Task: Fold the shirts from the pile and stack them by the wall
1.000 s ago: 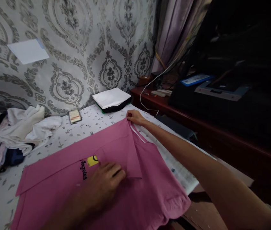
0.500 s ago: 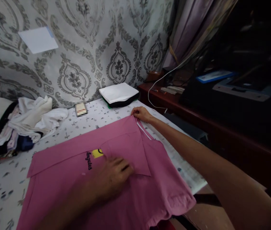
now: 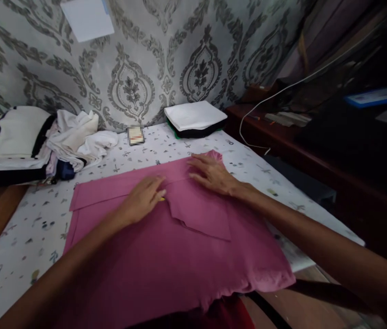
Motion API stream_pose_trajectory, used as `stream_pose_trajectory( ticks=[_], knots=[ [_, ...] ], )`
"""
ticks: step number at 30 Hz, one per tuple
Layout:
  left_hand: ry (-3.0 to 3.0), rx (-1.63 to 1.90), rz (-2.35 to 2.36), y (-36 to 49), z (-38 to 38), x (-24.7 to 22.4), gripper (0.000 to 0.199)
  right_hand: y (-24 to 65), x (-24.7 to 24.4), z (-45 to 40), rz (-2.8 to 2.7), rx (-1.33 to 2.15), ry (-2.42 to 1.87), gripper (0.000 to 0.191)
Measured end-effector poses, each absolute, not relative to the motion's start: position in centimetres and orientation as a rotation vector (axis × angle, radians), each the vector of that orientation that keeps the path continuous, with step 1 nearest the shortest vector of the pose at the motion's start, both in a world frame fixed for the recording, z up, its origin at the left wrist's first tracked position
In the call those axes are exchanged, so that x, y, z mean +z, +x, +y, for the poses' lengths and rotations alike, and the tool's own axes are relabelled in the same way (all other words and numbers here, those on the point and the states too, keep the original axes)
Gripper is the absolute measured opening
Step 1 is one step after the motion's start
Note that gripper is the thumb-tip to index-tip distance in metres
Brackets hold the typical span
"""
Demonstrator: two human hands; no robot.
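Note:
A pink T-shirt (image 3: pixel 138 256) lies spread over the patterned sheet, its far side folded over with a sleeve laid back toward me. My left hand (image 3: pixel 143 198) rests on the fold near the middle, fingers stretched out, covering most of the print; only a bit of yellow shows beside the fingertips. On the upper right of the shirt lies my right hand (image 3: pixel 210 173), flat with fingers apart, close to the bunched neckline. Neither hand grips the cloth. The shirt's near right edge hangs over the sheet's edge.
Folded clothes (image 3: pixel 15 137) are piled at the back left, with crumpled white cloth (image 3: pixel 97 144) against them. A small card-like item (image 3: pixel 135 135) and a white-topped folded stack (image 3: pixel 196 116) sit by the wall. A dark red desk (image 3: pixel 265 125) with a white cable (image 3: pixel 243 123) stands at right.
My right hand has let go of the shirt's far corner and now lies flat on it. My left hand has moved up to the fold, covering the print. The view has shifted.

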State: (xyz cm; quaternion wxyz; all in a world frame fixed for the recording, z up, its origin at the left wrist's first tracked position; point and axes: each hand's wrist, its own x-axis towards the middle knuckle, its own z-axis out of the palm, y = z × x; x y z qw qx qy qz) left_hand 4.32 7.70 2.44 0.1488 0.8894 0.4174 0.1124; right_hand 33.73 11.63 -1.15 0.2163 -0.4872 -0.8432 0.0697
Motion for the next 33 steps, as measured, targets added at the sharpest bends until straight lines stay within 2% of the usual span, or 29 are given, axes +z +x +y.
stream_pose_trajectory(
  ticks=[3,8,11,15,18,20,24,26,29,33],
  knots=[
    [2.531,0.162,1.394,0.5,9.7,1.1,0.065,32.4,-2.0,10.0,-2.513,0.247,-1.316,0.062],
    [2.500,0.035,1.577,-4.4,9.4,0.1,0.069,32.9,-2.6,10.0,-2.541,0.220,-1.382,0.060],
    [2.571,0.223,1.504,-4.0,7.4,0.9,0.058,31.5,-0.7,8.0,-2.493,0.241,-1.369,0.052],
    [2.645,0.333,1.173,-0.1,4.7,2.5,0.029,27.9,2.0,3.1,-2.581,0.330,-1.215,0.040],
    [2.621,0.348,1.095,2.4,3.6,2.7,0.017,26.4,2.1,0.9,-2.576,0.401,-1.256,0.021],
    [2.593,0.357,1.123,3.2,3.3,2.5,0.016,26.3,1.5,0.8,-2.419,0.547,-1.339,0.009],
    [2.602,0.337,1.149,4.2,3.3,2.3,0.030,27.4,0.8,2.0,-1.882,1.175,-1.367,0.013],
    [2.650,0.332,1.142,5.0,3.3,2.5,0.036,27.9,0.9,2.5,-1.642,1.383,-1.320,0.019],
    [2.727,0.337,1.155,6.7,3.4,2.5,0.037,28.2,1.0,2.7,-1.495,1.483,-1.272,0.027],
    [2.782,0.380,1.177,8.4,4.1,2.3,0.029,28.2,0.8,2.7,-1.493,1.496,-1.237,0.030]
  ],
)
